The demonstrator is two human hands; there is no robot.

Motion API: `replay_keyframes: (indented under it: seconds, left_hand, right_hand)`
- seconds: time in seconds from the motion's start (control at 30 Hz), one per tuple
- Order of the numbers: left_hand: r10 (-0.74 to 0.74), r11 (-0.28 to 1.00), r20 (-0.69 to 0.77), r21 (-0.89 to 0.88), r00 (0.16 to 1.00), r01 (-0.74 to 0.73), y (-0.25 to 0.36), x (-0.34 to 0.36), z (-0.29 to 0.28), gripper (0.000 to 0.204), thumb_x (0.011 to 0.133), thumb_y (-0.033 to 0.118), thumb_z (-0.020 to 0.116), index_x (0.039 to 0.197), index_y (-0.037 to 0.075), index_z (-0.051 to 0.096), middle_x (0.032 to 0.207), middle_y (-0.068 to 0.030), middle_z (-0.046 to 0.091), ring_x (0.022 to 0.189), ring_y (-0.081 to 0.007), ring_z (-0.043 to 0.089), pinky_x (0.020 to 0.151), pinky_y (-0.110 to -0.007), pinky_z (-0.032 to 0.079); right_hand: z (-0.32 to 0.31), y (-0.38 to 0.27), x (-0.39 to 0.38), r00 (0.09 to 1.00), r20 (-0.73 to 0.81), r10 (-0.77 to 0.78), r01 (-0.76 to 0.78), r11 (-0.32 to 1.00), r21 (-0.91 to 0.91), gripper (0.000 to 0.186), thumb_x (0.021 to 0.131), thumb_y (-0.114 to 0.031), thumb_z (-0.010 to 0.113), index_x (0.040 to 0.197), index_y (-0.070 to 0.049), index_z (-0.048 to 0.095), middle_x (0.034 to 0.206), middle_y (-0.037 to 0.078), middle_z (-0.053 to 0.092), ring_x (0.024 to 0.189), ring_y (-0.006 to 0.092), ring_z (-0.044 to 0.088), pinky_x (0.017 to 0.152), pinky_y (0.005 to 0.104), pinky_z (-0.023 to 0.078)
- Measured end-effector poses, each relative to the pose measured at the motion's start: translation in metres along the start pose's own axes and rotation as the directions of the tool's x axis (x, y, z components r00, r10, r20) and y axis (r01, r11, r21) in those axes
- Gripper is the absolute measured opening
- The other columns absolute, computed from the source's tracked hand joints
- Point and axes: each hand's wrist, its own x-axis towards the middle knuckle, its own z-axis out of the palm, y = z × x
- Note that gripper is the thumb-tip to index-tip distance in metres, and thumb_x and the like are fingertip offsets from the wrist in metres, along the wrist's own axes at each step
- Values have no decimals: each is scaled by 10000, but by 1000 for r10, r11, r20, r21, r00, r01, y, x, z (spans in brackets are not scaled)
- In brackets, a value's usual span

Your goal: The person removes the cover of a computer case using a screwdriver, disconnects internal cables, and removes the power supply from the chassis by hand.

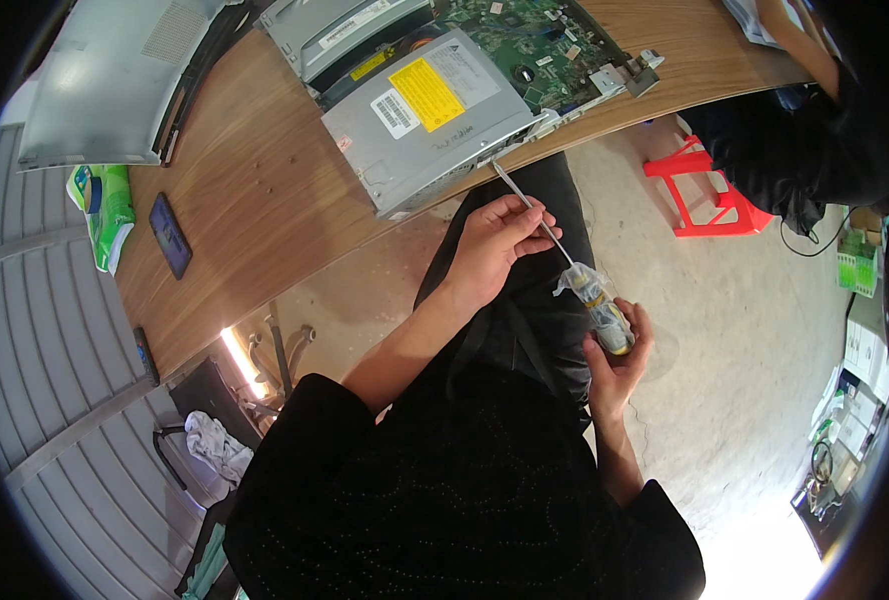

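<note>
A long screwdriver (538, 212) slants from my lap up to the table edge. Its handle (605, 318) is yellowish and wrapped in clear plastic. My right hand (620, 350) grips the handle's end, while my left hand (500, 240) pinches the thin metal shaft. The tip meets or nearly meets the side edge of a silver optical drive (425, 125) with a yellow label; exact contact is too small to tell. This drive sits in an opened computer case, beside a green circuit board (530, 50).
A grey case panel (115, 80) lies at the far left of the wooden table (245, 220). Nearby are a phone (171, 235) and a green packet (113, 215). Several small screws dot the tabletop. Another person in dark clothes (795, 150) is at right, by a red stool (695, 190).
</note>
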Motion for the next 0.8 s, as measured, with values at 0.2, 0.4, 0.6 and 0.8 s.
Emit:
replay_keyframes:
  seconds: [0.2, 0.4, 0.6, 0.8]
  left_hand:
    - [32, 990, 128, -140, 991, -14, -1, -1, -6, 246, 977, 109, 560, 1208, 22, 568, 1109, -118, 655, 1038, -264, 659, 912, -389, 555]
    - [68, 982, 144, -187, 987, -41, -9, 1, -14, 163, 975, 121, 571, 1123, 53, 560, 1055, -85, 638, 1020, -243, 659, 903, -393, 557]
    - [19, 998, 78, 52, 997, -23, 3, 6, -10, 119, 960, 109, 595, 1062, 48, 580, 969, -73, 654, 978, -226, 674, 880, -374, 573]
    - [0, 999, 41, -42, 999, 2, 10, -1, -1, 162, 967, 98, 579, 1114, 31, 586, 1010, -93, 671, 1009, -250, 673, 898, -385, 567]
  right_hand:
    - [-22, 4, 15, 742, 482, 466, -670, 536, 514, 625, 992, -438, 504, 1402, 4, 340, 1155, 182, 599, 849, 210, 659, 671, 270, 549]
    - [-15, 12, 0, 955, 155, 253, -267, 961, 75, 366, 971, -180, 562, 1276, -7, 457, 1085, 125, 573, 784, 159, 593, 691, 281, 492]
    - [-1, -4, 3, 989, 44, 143, -149, 932, 330, 478, 964, -204, 585, 1367, -38, 388, 1209, 137, 547, 987, 249, 621, 890, 321, 512]
    - [-25, 8, 5, 815, 355, 458, -575, 718, 393, 505, 1011, -424, 452, 1331, -35, 427, 1228, 169, 564, 840, 255, 671, 732, 334, 560]
